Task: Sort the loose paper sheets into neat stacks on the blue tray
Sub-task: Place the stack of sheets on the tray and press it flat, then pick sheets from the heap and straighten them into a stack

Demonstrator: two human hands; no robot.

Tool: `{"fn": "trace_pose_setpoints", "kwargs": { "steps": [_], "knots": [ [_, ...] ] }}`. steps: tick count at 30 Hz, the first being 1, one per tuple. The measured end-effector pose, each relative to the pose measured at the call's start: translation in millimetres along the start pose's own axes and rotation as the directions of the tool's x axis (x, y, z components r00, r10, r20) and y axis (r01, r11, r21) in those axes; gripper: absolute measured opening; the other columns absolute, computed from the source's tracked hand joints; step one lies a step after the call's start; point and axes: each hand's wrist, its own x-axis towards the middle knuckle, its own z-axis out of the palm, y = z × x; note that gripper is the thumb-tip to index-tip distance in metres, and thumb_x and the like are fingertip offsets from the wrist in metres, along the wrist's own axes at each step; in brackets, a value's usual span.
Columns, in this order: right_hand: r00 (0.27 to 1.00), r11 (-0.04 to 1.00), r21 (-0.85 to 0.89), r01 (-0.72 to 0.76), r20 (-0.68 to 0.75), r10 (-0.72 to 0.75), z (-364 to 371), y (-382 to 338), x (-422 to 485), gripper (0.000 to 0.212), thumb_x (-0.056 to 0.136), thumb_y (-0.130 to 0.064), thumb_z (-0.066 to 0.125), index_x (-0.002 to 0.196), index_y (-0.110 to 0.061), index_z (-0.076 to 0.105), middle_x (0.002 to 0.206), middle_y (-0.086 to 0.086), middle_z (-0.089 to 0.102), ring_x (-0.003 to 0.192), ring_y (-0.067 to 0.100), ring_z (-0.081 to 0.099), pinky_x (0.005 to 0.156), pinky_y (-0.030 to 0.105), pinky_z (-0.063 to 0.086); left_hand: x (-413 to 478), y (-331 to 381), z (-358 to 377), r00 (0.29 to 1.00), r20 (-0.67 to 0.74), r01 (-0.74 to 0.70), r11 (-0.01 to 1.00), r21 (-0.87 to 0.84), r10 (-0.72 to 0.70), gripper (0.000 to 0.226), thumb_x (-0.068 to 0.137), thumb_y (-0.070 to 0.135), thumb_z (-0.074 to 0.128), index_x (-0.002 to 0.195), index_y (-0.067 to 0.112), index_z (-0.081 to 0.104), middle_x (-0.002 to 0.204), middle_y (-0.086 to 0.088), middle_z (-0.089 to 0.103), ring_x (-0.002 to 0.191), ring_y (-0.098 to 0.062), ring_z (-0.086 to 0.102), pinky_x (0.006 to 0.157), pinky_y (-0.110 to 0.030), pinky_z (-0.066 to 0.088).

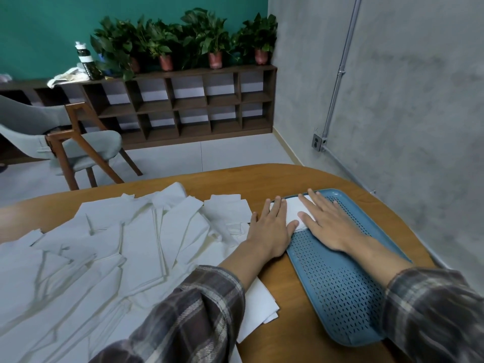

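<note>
One small stack [294, 214] on blue tray [337, 289], pressed under my flat left hand [269, 229] and right hand [330, 226]; big loose pile [110, 247] left unsorted

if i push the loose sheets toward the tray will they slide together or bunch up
Probably bunch up: the sheets lie overlapped and creased, so they look thin and floppy. Likely light, sliding easily on the smooth table. The tray has a raised rim that may catch edges.

Tray [337, 292] on right of table [282, 284]; loose sheets [117, 247] spread to its left. Small stack [293, 213] at tray's far end, left hand [269, 231] and right hand [327, 226] flat on it. Chair [78, 150] and shelf [183, 106] behind the table.
</note>
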Motion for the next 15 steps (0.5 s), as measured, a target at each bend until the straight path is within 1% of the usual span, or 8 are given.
{"fn": "trace_pose_setpoints", "kwargs": {
  "steps": [3, 5, 7, 8, 10, 12, 13, 15],
  "knots": [
    [0.998, 1.000, -0.026, 0.005, 0.060, -0.003, -11.4, 1.8, 1.8, 0.067, 0.107, -0.064, 0.015, 0.166, -0.038, -0.003, 0.173, -0.007, -0.017, 0.160, 0.012, -0.017, 0.130, 0.047, -0.006, -3.5, 2.2, -4.7, 1.000, -0.003, 0.004, 1.000, -0.004, -0.004, 0.071, 0.113, 0.052, 0.023, 0.169, 0.017, -0.003, 0.177, -0.003, -0.010, 0.163, -0.025, -0.011, 0.131, -0.053, 0.005],
    [1.000, 1.000, -0.028, 0.002, 0.027, -0.001, -21.5, 0.4, -1.4, 0.067, 0.106, -0.065, 0.018, 0.166, -0.039, 0.002, 0.173, -0.007, -0.017, 0.160, 0.014, -0.017, 0.130, 0.048, -0.004, -9.7, 5.9, -12.2, 0.999, -0.035, 0.000, 0.999, -0.043, -0.001, 0.072, 0.113, 0.053, 0.025, 0.169, 0.018, -0.003, 0.177, -0.008, -0.010, 0.163, -0.027, -0.011, 0.131, -0.052, 0.004],
    [0.999, 1.000, -0.005, 0.009, -0.037, -0.009, -29.5, -6.4, -8.4, 0.067, 0.108, -0.062, 0.028, 0.167, -0.038, 0.010, 0.175, -0.004, -0.012, 0.161, 0.017, -0.013, 0.129, 0.048, -0.001, -20.2, 9.9, -22.1, 0.994, -0.108, -0.043, 0.996, -0.081, 0.034, 0.072, 0.113, 0.052, 0.030, 0.169, 0.017, 0.001, 0.176, -0.012, -0.008, 0.163, -0.028, -0.008, 0.131, -0.049, 0.006],
    [0.998, 1.000, 0.020, 0.015, -0.066, -0.013, -32.7, -11.9, -12.9, 0.066, 0.108, -0.059, 0.035, 0.167, -0.036, 0.016, 0.176, -0.003, -0.007, 0.162, 0.018, -0.008, 0.129, 0.047, 0.003, -27.2, 11.1, -26.8, 0.987, -0.152, -0.073, 0.993, -0.091, 0.058, 0.071, 0.113, 0.049, 0.034, 0.169, 0.017, 0.006, 0.176, -0.014, -0.002, 0.163, -0.030, -0.002, 0.131, -0.048, 0.009],
    [0.991, 0.995, 0.096, 0.024, -0.133, -0.011, -36.4, -26.8, -23.3, 0.061, 0.107, -0.052, 0.047, 0.163, -0.032, 0.032, 0.175, -0.002, 0.013, 0.162, 0.021, 0.008, 0.129, 0.046, 0.014, -44.9, 9.4, -33.9, 0.960, -0.252, -0.152, 0.981, -0.119, 0.118, 0.064, 0.111, 0.038, 0.047, 0.166, 0.016, 0.023, 0.172, -0.015, 0.022, 0.159, -0.033, 0.020, 0.127, -0.046, 0.024],
    [0.979, 0.985, 0.158, 0.065, -0.201, -0.032, -37.4, -46.2, -34.2, 0.052, 0.106, -0.042, 0.055, 0.155, -0.028, 0.047, 0.165, -0.002, 0.037, 0.154, 0.023, 0.029, 0.123, 0.042, 0.028, -66.3, 3.3, -40.2, 0.929, -0.330, -0.226, 0.964, -0.140, 0.170, 0.053, 0.106, 0.028, 0.055, 0.157, 0.017, 0.042, 0.156, -0.011, 0.048, 0.142, -0.030, 0.045, 0.116, -0.043, 0.041],
    [0.973, 0.978, 0.182, 0.098, -0.222, -0.056, -36.6, -58.1, -39.9, 0.048, 0.104, -0.037, 0.058, 0.151, -0.027, 0.052, 0.157, -0.003, 0.045, 0.148, 0.022, 0.037, 0.119, 0.041, 0.033, -78.9, -0.5, -43.8, 0.917, -0.356, -0.246, 0.958, -0.147, 0.181, 0.049, 0.105, 0.026, 0.057, 0.152, 0.017, 0.048, 0.147, -0.009, 0.055, 0.133, -0.027, 0.051, 0.109, -0.041, 0.046],
    [0.961, 0.960, 0.227, 0.162, -0.256, -0.101, -33.0, -84.9, -51.7, 0.043, 0.102, -0.031, 0.061, 0.145, -0.027, 0.058, 0.144, -0.006, 0.054, 0.139, 0.018, 0.045, 0.112, 0.038, 0.039, -106.8, -10.7, -51.8, 0.893, -0.411, -0.268, 0.950, -0.157, 0.184, 0.041, 0.102, 0.024, 0.059, 0.143, 0.019, 0.056, 0.132, -0.005, 0.064, 0.119, -0.022, 0.060, 0.099, -0.038, 0.053]
  ]
}}
